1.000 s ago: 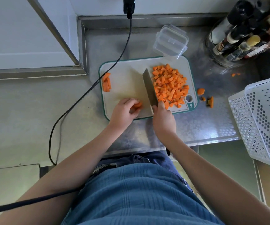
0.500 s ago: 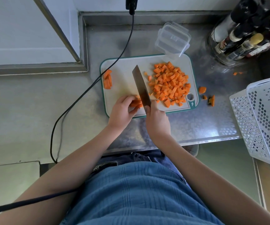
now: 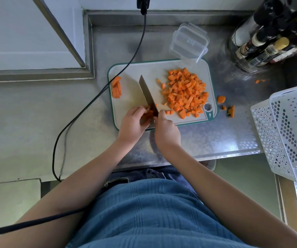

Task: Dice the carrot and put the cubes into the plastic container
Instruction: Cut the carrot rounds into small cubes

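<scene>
A white cutting board (image 3: 135, 72) with a teal rim lies on the steel counter. A heap of orange carrot cubes (image 3: 185, 92) covers its right half. Several carrot sticks (image 3: 116, 87) lie at its left edge. My left hand (image 3: 132, 123) pins a bundle of carrot strips (image 3: 148, 114) at the board's near edge. My right hand (image 3: 166, 130) grips the knife (image 3: 146, 93), whose blade rests against those strips and points away from me. The clear plastic container (image 3: 188, 42) stands empty behind the board's far right corner.
A black cable (image 3: 97, 97) crosses the counter left of the board. Loose carrot scraps (image 3: 227, 107) lie right of the board. Bottles (image 3: 269, 36) crowd the far right corner. White perforated baskets (image 3: 290, 129) stand at the right edge.
The knife has swung left from the edge of the cube heap to the strips under my left hand. A few cubes now lie separated from the heap.
</scene>
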The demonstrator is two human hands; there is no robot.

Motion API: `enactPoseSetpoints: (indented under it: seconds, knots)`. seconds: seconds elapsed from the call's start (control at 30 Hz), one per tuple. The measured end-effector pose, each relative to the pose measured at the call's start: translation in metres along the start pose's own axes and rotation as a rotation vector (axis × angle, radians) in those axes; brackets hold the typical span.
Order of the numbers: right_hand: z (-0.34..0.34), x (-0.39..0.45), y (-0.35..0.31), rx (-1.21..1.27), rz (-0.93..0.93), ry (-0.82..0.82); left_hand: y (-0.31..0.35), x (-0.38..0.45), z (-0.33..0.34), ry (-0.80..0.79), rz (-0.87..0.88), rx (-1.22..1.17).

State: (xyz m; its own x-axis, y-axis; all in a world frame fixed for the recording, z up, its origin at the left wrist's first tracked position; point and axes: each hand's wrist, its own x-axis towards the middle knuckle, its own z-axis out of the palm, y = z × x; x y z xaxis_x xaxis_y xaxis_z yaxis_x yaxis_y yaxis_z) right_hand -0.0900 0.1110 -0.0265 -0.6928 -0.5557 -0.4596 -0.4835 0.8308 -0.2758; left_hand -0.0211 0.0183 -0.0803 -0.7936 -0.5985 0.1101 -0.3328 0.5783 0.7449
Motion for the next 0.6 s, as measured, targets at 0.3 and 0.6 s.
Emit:
enactPoseSetpoints:
  seconds: [0.3,0.6]
  knots:
    - [-0.021,0.016,0.029,0.068,0.095,0.117,0.004,0.001,-0.002,0.023,0.044,0.015]
    - [-0.030,-0.012,0.002,0.224,-0.006,0.098,-0.004,-0.003,-0.012,0.011,-0.003,0.007]
